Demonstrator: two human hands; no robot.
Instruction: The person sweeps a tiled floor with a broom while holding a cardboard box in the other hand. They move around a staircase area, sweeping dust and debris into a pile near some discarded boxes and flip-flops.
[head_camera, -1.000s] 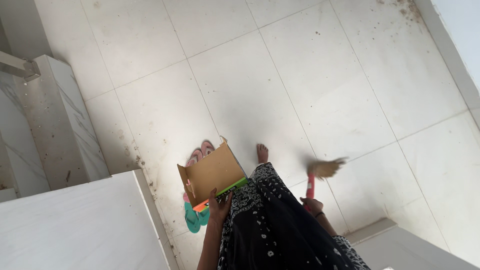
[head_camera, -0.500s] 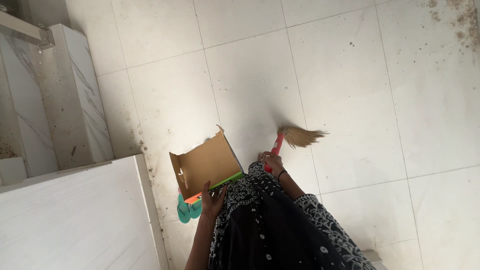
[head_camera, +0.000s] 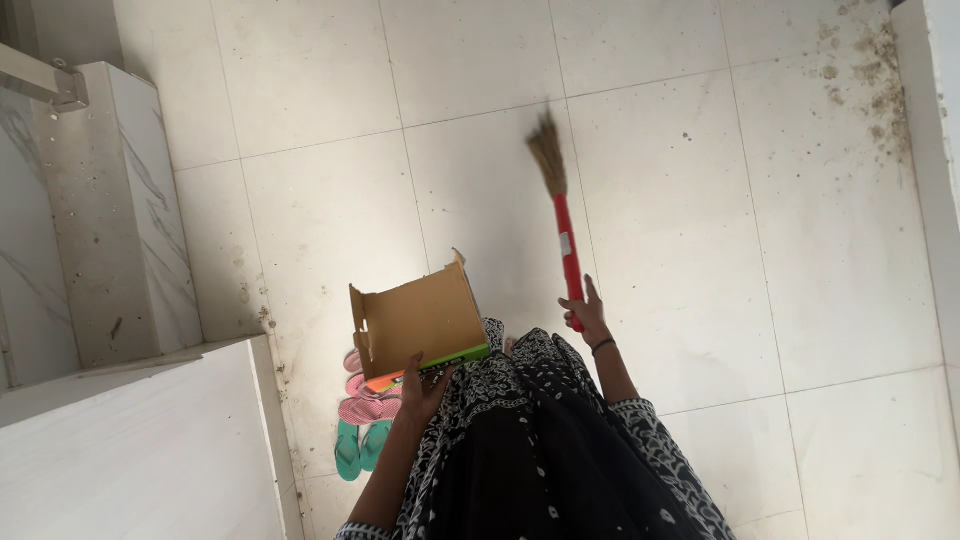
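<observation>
Head view: both hands full above a tiled floor (head_camera: 700, 250).
Left hand (head_camera: 422, 388) grips a cardboard box (head_camera: 420, 320); right hand (head_camera: 588, 315) clasps a red-handled broom (head_camera: 562, 220).

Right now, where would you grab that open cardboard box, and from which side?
Grip the cardboard box by its near bottom edge, coming from below on the person's side, as the left hand does. The open mouth faces up and away, so that edge gives a firm rim. The right hand holds the broom.

Pale tiled floor (head_camera: 480, 120), marble pillar (head_camera: 130, 200)
</observation>
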